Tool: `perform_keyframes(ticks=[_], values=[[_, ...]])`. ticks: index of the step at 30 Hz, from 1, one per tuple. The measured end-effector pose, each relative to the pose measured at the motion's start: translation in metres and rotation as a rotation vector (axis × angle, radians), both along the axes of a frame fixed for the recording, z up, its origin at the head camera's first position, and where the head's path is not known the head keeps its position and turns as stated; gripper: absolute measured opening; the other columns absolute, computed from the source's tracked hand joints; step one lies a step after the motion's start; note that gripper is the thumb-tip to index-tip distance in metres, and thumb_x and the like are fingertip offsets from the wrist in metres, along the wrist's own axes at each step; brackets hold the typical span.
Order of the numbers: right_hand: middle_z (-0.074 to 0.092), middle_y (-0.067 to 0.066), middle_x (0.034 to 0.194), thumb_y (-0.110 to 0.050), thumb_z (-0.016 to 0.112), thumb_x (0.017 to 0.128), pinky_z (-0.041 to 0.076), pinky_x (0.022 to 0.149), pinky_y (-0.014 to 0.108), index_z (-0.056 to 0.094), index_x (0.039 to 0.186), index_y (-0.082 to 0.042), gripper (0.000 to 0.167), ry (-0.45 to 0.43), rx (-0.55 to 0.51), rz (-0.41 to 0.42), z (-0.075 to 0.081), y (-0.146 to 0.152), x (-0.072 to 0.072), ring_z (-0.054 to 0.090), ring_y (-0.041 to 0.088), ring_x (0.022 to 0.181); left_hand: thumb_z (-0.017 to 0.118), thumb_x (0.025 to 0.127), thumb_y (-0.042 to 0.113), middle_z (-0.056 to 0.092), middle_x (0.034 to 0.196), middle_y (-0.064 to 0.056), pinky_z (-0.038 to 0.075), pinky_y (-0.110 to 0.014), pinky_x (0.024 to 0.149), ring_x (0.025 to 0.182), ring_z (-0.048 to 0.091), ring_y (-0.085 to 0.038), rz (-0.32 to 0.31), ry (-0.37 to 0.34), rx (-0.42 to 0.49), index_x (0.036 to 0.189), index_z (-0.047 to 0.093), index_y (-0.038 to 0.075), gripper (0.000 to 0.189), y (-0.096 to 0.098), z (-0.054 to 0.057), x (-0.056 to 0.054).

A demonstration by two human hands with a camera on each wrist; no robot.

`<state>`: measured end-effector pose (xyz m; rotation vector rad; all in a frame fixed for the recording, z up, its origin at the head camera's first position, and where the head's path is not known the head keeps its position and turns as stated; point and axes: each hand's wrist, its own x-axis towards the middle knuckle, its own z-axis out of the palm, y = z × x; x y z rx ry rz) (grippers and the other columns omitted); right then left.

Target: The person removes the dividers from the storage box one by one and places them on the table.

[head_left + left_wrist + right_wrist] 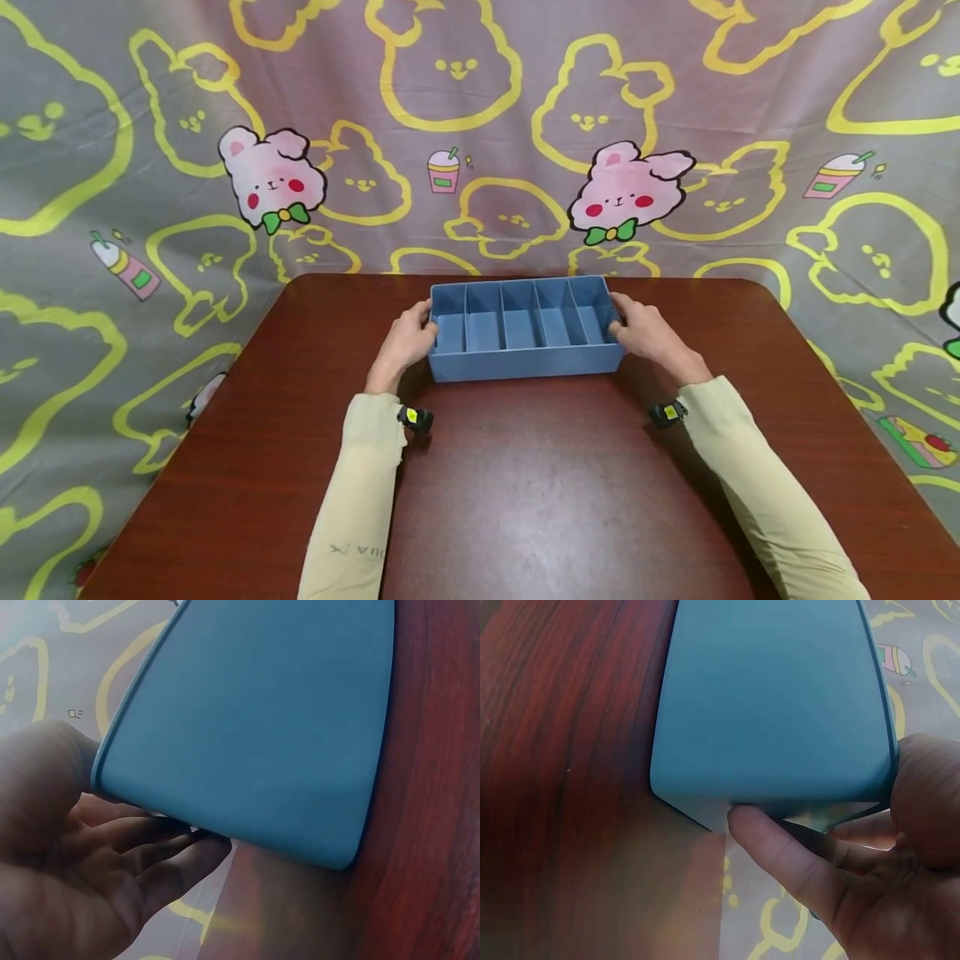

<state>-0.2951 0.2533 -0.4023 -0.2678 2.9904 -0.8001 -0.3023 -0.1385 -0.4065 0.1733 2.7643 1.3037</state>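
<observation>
A blue divided box [525,365], with several compartments in a row and no contents showing, sits low at the far middle of the table. My left hand [405,340] grips its left end, and my right hand [648,329] holds the right end, thumbs at the rim. In the left wrist view the box's long wall [255,735] fills the middle, while the left hand [82,877] has its fingers along the end wall. The right wrist view has the right hand [870,877] with fingers against the other end and the thumb by the upper edge.
The dark reddish-brown wooden table [525,500] has rounded far corners just behind the box. A grey curtain [510,100] with yellow outlines and pink cartoon animals hangs close behind and around it. Both forearms wear pale sleeves, with small black cameras at the wrists.
</observation>
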Motion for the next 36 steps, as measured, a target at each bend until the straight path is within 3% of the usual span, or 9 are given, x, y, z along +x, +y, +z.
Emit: perform_keyframes(ticks=[7, 16, 22, 26, 30, 36], values=[[0.057, 0.025, 0.119, -0.013, 0.046, 0.096, 0.045, 0.067, 0.036, 0.026, 0.152, 0.001, 0.061, -0.005, -0.003, -0.007, 0.0, 0.001, 0.001, 0.06, 0.023, 0.069, 0.041, 0.102, 0.018, 0.039, 0.155, -0.017, 0.04, -0.039, 0.1, 0.113, 0.056, -0.029, -0.003, 0.008, -0.005, 0.156, 0.027, 0.009, 0.057, 0.001, -0.002, -0.004], [0.059, 0.015, 0.083, -0.013, 0.045, 0.094, 0.044, 0.062, 0.032, 0.027, 0.152, 0.0, 0.062, -0.006, -0.012, -0.01, -0.002, 0.006, 0.002, 0.059, 0.019, 0.062, 0.044, 0.103, 0.018, 0.043, 0.152, -0.019, 0.04, -0.043, 0.106, 0.129, 0.051, -0.026, 0.042, -0.004, 0.08, 0.156, 0.029, 0.012, 0.055, 0.008, -0.006, -0.009], [0.063, 0.021, 0.1, -0.014, 0.045, 0.094, 0.048, 0.065, 0.032, 0.026, 0.152, 0.0, 0.063, -0.017, -0.019, -0.017, -0.005, 0.01, 0.004, 0.064, 0.021, 0.068, 0.044, 0.103, 0.018, 0.047, 0.15, -0.017, 0.041, -0.039, 0.095, 0.105, 0.057, -0.026, 0.052, -0.019, 0.11, 0.155, 0.031, 0.015, 0.055, 0.01, -0.009, -0.01], [0.062, 0.025, 0.112, -0.015, 0.046, 0.094, 0.051, 0.066, 0.033, 0.025, 0.153, 0.0, 0.063, -0.026, -0.033, -0.015, -0.006, 0.013, 0.006, 0.066, 0.021, 0.07, 0.045, 0.102, 0.018, 0.048, 0.149, -0.017, 0.041, -0.04, 0.101, 0.117, 0.056, -0.024, 0.049, -0.019, 0.137, 0.155, 0.032, 0.014, 0.054, 0.013, -0.01, -0.012], [0.062, 0.027, 0.113, -0.014, 0.046, 0.094, 0.053, 0.065, 0.034, 0.026, 0.152, 0.002, 0.063, -0.011, -0.046, -0.013, -0.005, 0.016, 0.006, 0.066, 0.02, 0.069, 0.047, 0.102, 0.019, 0.049, 0.148, -0.018, 0.039, -0.044, 0.108, 0.129, 0.051, -0.025, 0.045, -0.007, 0.19, 0.154, 0.034, 0.013, 0.054, 0.015, -0.011, -0.013], [0.062, 0.026, 0.112, -0.013, 0.046, 0.094, 0.052, 0.067, 0.034, 0.027, 0.152, 0.002, 0.062, -0.008, -0.034, -0.012, -0.001, 0.017, 0.004, 0.066, 0.018, 0.066, 0.051, 0.101, 0.017, 0.05, 0.147, -0.017, 0.041, -0.044, 0.108, 0.132, 0.051, -0.027, 0.084, 0.012, 0.241, 0.151, 0.04, 0.013, 0.052, 0.016, -0.015, -0.016]])
